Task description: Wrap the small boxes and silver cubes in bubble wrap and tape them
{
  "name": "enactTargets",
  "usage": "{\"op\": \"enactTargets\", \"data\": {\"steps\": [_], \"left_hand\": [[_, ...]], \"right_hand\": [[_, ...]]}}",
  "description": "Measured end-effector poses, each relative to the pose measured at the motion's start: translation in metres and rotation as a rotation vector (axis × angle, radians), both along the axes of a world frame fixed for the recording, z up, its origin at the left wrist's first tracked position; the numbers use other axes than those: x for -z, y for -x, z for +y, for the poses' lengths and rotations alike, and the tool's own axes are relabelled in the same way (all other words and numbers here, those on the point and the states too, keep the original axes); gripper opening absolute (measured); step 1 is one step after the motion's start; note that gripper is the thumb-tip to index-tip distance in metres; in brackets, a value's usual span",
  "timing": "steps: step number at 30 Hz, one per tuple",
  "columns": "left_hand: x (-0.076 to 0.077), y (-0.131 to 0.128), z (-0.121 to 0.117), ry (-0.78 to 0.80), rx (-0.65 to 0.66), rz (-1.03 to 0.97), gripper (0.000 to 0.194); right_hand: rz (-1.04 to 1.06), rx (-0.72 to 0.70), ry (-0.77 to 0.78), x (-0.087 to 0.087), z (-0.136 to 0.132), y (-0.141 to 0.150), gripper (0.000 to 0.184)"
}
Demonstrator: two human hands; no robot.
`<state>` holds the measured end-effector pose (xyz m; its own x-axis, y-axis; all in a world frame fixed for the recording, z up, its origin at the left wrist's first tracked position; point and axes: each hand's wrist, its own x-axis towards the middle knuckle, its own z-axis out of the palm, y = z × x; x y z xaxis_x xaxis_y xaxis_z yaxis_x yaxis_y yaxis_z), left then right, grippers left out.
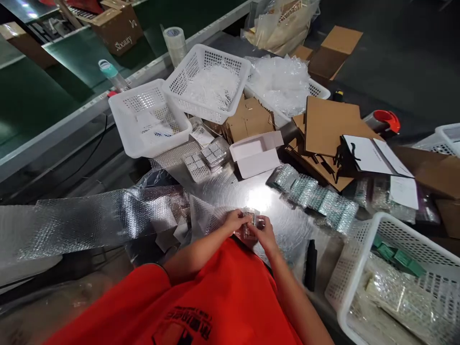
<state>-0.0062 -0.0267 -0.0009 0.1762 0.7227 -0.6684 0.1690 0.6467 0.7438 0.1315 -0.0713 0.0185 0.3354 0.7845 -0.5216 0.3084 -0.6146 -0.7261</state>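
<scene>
Close to my body, at the table's near edge, both hands are closed on a small bubble-wrapped packet (250, 231). My left hand (235, 221) grips its left side, and my right hand (265, 232) pinches it from the right. What lies inside the wrap is too small to make out. A long strip of bubble wrap (104, 221) stretches away to the left. Beyond my hands sit stacks of small silvery square packs (214, 152) and an open white box (257, 155). To the right, several bubble-wrapped bundles (305, 192) lie in a row.
White baskets stand behind: one with a few packets (124, 122), one with white shredded filler (172, 88). Flat cardboard (332, 124) is piled at the right, near a red tape dispenser (390, 120). A basket (354, 268) fills the near right, beside a black marker (311, 266).
</scene>
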Motion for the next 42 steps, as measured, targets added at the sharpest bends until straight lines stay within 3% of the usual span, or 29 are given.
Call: {"op": "enactTargets", "data": {"steps": [4,8,12,16,20,23,27,31,36,39,42], "left_hand": [[-0.003,0.021,0.006,0.034,0.014,0.138,0.022],[-0.006,0.02,0.011,-0.011,0.173,0.436,0.012],[-0.012,-0.023,0.003,-0.123,0.46,0.508,0.011],[-0.021,-0.056,-0.018,-0.343,0.723,0.517,0.027],[-0.017,-0.031,-0.027,-0.67,0.987,0.588,0.038],[-0.011,-0.003,-0.026,-0.747,1.119,0.568,0.049],[-0.013,-0.008,-0.028,-0.782,1.076,0.546,0.046],[-0.023,-0.059,-0.031,-0.744,1.005,0.393,0.049],[-0.031,-0.115,-0.03,-0.566,0.894,0.324,0.032],[-0.033,-0.122,-0.035,-0.501,0.86,0.328,0.026],[-0.034,-0.114,-0.041,-0.488,0.816,0.298,0.028]], "right_hand": [[-0.077,0.055,0.039,0.006,0.004,0.032,0.083],[-0.371,-0.041,0.118,-0.002,0.007,0.049,0.089],[-0.682,-0.155,0.184,-0.009,-0.002,0.008,0.084],[-0.844,-0.069,0.229,-0.01,-0.019,-0.052,0.085],[-0.891,-0.013,0.246,-0.005,-0.029,-0.073,0.083],[-0.914,0.022,0.221,-0.001,-0.031,-0.069,0.093],[-0.906,0.057,0.2,0.002,-0.033,-0.068,0.092],[-0.891,0.047,0.172,-0.001,-0.034,-0.068,0.082],[-0.847,0.047,0.195,-0.005,-0.03,-0.066,0.067],[-0.765,0.012,0.235,-0.005,-0.03,-0.077,0.067],[-0.511,-0.013,0.134,-0.002,-0.037,-0.102,0.066]]}}
